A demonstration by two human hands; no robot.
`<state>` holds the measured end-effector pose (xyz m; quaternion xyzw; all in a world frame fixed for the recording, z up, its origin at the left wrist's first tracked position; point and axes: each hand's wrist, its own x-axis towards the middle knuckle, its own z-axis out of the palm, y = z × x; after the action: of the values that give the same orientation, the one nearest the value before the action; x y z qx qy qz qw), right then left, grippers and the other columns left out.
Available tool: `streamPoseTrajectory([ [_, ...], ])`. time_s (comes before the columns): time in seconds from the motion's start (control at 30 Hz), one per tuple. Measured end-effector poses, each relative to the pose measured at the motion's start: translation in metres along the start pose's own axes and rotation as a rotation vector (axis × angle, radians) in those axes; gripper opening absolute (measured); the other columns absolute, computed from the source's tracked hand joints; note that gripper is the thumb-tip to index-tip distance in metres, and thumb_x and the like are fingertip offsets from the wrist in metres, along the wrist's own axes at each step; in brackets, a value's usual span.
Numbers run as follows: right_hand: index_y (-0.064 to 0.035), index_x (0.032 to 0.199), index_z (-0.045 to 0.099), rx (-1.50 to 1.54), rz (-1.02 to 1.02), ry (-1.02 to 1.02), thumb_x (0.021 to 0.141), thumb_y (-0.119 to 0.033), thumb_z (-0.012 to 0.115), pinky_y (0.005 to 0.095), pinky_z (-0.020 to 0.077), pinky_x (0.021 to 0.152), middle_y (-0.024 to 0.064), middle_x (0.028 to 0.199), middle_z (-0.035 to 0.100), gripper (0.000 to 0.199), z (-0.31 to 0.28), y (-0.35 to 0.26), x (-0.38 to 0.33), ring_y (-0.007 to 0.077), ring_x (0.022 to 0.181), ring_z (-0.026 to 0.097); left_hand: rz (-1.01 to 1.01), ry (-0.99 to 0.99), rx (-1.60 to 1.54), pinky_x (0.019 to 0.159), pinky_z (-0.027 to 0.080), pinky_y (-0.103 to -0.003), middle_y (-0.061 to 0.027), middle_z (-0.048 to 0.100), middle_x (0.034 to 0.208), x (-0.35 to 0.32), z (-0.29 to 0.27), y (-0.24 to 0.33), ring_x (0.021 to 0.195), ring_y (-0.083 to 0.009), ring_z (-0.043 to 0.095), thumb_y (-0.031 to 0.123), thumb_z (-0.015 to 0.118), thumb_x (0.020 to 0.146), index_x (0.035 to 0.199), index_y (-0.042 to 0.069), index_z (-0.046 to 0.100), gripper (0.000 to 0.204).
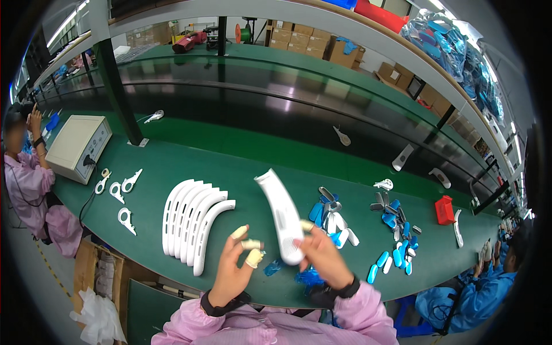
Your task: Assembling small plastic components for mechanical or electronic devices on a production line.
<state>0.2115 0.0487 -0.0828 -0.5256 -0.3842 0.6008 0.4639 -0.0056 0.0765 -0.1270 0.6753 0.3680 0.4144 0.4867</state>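
My right hand (326, 257) grips the lower end of a white curved plastic housing (280, 210) that has a ribbed patch and a small slot. The housing stands tilted above the green table, its squared end pointing away from me. To its left, my left hand (233, 269) is open, with pale covers on several fingertips and nothing clearly held. Scraps of clear blue film (273, 266) lie between my hands, and a crumpled blue film piece (310, 277) sits under my right hand. Left of my left hand, several white curved housings (198, 230) stand side by side in a row.
Loose white, grey and blue oval caps (336, 221) lie in piles on the right, near a red bin (444, 210). White ring-ended parts (126, 221) and a beige box-shaped device (77, 148) are at left. A conveyor belt (259, 103) runs behind; people sit at both sides.
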Motion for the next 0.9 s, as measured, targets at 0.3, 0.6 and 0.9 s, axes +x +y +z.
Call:
streamPoseTrajectory([
  [0.3,-0.0023,0.117,0.053,-1.225,-0.797,0.507,0.073,-0.011,0.072,0.0447,0.0424,0.09,0.0221,0.122,0.048,0.05,-0.068,0.01,0.088,0.0367,0.108,0.05,-0.023,-0.145,0.385,0.104,0.034,-0.038,-0.0213,0.044,0.132,-0.013,-0.013,0.012,0.124,-0.0356,0.042,0.012,0.065,0.082,0.128,0.003,0.052,0.049],
  [0.6,-0.0035,0.082,0.069,-1.346,-0.42,0.067,0.068,-0.013,0.077,0.0364,0.0455,0.076,0.0111,0.087,0.063,0.019,-0.027,0.01,0.064,0.0275,0.087,0.058,-0.043,-0.207,0.128,0.096,0.041,-0.036,-0.0169,0.055,0.124,-0.016,-0.009,0.019,0.114,-0.0304,0.053,0.012,0.065,0.084,0.124,0.003,0.055,0.043],
  [0.9,0.0021,0.074,0.066,-0.597,-0.26,0.124,0.073,-0.008,0.079,0.0212,0.0461,0.053,0.0032,0.065,0.063,0.016,0.022,-0.014,0.004,0.0061,0.06,0.059,-0.087,-0.266,-0.09,0.094,0.043,-0.033,-0.0218,0.047,0.134,-0.017,0.021,0.023,0.116,-0.0265,0.053,0.015,0.064,0.087,0.142,-0.005,0.029,0.068],
])
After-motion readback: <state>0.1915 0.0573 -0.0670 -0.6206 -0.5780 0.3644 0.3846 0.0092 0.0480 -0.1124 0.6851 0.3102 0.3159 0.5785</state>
